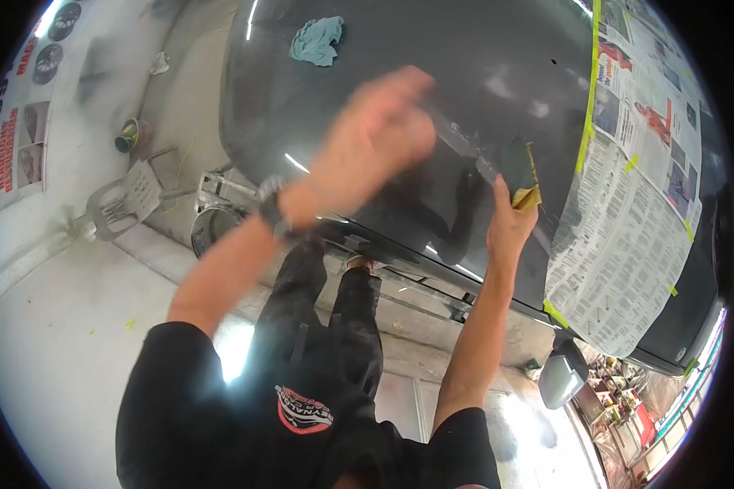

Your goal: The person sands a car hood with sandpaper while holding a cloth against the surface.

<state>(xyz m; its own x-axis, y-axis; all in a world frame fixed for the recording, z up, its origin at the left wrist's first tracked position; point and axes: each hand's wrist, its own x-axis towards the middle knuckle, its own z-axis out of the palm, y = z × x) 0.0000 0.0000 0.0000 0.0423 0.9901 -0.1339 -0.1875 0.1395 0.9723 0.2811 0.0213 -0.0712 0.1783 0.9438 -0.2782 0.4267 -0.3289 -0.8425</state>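
Note:
A dark grey car hood [416,49] lies under both my hands. My right hand [514,216] grips a folded piece of sandpaper [519,167], dark on one face and yellowish on the other, just over the panel. My left hand [379,130], with a dark watch on the wrist, is smeared by motion above the hood. Its fingers are too blurred to read. Pale streaks [465,147] show on the hood between the two hands. Farther up, a crumpled light blue cloth [317,41] rests on the hood.
Newspaper [612,244] fixed with yellow-green tape [589,122] covers the windshield area at right. A side mirror [563,375] juts out near my right arm. At left are a chair [126,200], a small bucket [134,134] and a wall banner [20,122]. Cluttered shelves [616,391] stand at lower right.

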